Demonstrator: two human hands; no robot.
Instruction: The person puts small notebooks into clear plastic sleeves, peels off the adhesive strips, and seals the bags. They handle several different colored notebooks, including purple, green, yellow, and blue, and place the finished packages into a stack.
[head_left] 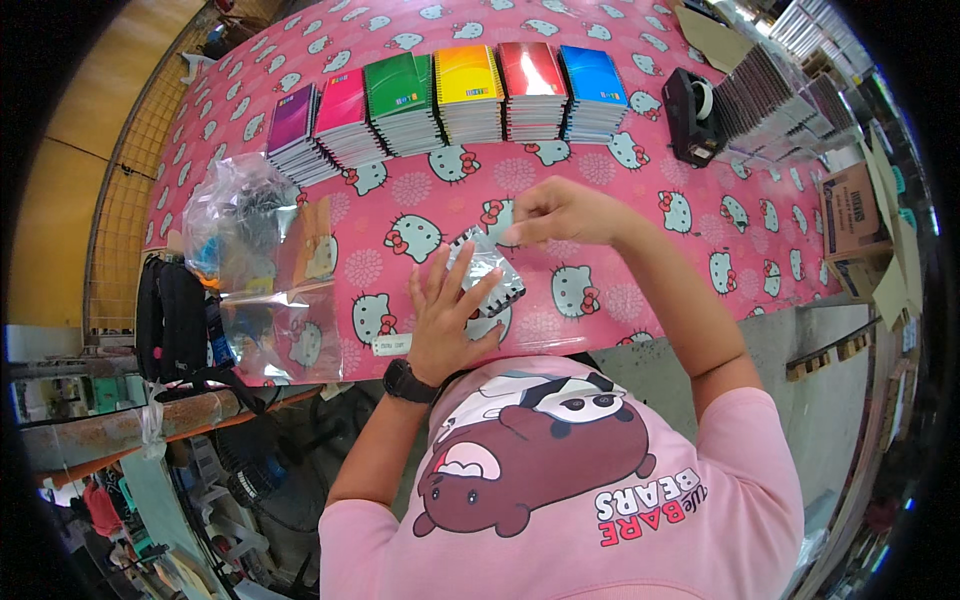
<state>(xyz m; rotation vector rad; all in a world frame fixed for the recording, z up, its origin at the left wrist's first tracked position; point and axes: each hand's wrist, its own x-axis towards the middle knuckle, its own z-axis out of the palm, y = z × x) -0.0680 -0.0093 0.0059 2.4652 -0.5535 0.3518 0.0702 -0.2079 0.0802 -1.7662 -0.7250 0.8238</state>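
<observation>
Left hand (447,318) lay fingers apart on a small, silvery, plastic-wrapped, spiral-bound rectangular notebook (506,268); right hand (560,212), elbow bent, hung just beside it, fingers curled together.

Six cover colours of stacked spiral-bound notebooks (466,75) are counted: purple, pink, green, yellow, red, blue. Also counted: one shiny film-covered spiral-bound pad (507,280), one black tape dispenser (690,130), one black wristwatch (408,382), one bare left hand (447,320), one bare right hand (565,212)
</observation>
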